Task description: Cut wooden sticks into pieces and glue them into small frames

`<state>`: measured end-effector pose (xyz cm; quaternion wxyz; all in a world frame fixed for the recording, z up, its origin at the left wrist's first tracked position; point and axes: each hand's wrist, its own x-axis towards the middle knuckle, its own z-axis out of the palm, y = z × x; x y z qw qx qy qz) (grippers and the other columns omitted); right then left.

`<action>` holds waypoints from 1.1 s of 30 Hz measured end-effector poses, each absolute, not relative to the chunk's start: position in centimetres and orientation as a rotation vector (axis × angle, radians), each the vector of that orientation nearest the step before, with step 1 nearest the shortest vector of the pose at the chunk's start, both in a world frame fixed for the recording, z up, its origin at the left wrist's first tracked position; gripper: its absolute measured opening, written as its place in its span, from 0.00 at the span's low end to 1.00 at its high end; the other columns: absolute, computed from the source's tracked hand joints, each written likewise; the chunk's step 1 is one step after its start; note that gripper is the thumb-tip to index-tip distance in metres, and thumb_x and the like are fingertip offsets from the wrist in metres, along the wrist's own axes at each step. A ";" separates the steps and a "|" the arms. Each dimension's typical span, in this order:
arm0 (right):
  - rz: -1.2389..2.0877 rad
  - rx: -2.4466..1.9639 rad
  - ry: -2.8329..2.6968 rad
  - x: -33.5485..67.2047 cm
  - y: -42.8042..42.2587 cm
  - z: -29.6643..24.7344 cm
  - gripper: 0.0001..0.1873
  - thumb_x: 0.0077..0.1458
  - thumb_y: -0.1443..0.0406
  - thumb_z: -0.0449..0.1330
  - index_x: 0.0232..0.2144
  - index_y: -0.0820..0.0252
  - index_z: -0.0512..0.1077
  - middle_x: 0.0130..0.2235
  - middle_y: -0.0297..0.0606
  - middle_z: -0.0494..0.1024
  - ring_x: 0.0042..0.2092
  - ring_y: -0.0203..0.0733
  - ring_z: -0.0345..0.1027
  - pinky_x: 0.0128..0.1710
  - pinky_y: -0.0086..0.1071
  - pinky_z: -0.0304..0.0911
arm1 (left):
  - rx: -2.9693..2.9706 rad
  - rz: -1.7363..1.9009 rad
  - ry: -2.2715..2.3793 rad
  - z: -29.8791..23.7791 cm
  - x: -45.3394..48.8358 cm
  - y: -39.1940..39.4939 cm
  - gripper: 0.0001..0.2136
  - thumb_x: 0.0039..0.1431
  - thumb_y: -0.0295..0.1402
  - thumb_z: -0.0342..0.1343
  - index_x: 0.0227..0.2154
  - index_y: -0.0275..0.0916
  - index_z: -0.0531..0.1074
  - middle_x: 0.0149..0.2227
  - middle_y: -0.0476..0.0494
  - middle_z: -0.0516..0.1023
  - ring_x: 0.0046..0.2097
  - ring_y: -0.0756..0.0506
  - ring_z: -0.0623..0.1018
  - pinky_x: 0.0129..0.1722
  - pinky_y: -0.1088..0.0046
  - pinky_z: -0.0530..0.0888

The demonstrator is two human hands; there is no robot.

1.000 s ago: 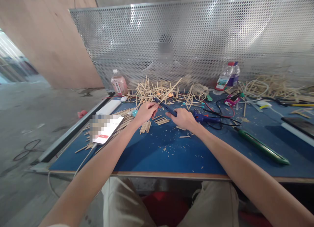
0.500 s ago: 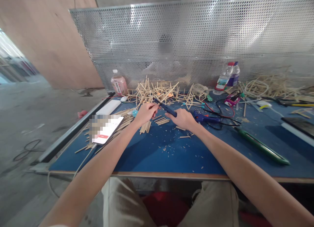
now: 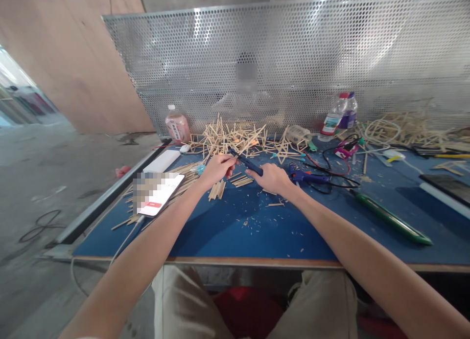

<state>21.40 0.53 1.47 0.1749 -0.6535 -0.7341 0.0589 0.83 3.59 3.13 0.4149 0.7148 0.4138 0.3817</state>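
My right hand (image 3: 272,177) is closed round the dark blue handles of a small cutter (image 3: 248,163), whose tip points up and left toward my left hand. My left hand (image 3: 217,169) is closed in a pinch at the cutter's tip, on a thin wooden stick that is too small to see clearly. Both hands hover just above the blue table top (image 3: 235,226). A small bundle of short cut sticks (image 3: 217,189) lies under my left hand, and a few more cut sticks (image 3: 242,180) lie between the hands.
A tangle of glued stick shapes (image 3: 235,136) sits behind the hands before a perforated metal screen (image 3: 293,60). A phone (image 3: 158,193) lies at left on long sticks. A blue glue gun (image 3: 306,176), a green tool (image 3: 391,218), cables and bottles (image 3: 340,114) lie right.
Both hands and the cutter have stayed almost in place, shifting only slightly. A long stick that stuck up beyond the cutter's tip one second ago no longer shows there.
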 end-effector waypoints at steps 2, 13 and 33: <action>0.166 -1.851 -2.084 21.4 0.5 1.4 0.37 0.57 0.36 0.44 0.27 0.60 0.76 0.31 0.50 0.78 0.36 0.55 0.75 0.35 0.43 0.65 | 1.789 0.965 1.039 3.1 0.8 3.6 0.11 0.61 0.35 0.51 0.29 0.37 0.75 0.21 0.47 0.69 0.21 0.51 0.69 0.22 0.74 0.67; 0.125 -1.867 -2.047 21.4 0.7 1.6 0.38 0.57 0.36 0.45 0.26 0.61 0.76 0.32 0.51 0.79 0.36 0.56 0.75 0.35 0.42 0.65 | 1.727 0.983 1.019 3.3 1.0 3.3 0.11 0.62 0.37 0.52 0.30 0.38 0.75 0.22 0.46 0.70 0.21 0.52 0.67 0.23 0.73 0.66; 0.090 -1.993 -1.819 23.9 2.0 2.0 0.21 0.54 0.51 0.56 0.40 0.60 0.77 0.39 0.50 0.80 0.43 0.56 0.75 0.40 0.43 0.66 | 1.850 1.054 1.078 2.3 1.7 3.5 0.09 0.63 0.34 0.54 0.37 0.37 0.78 0.40 0.41 0.83 0.36 0.48 0.81 0.41 0.71 0.77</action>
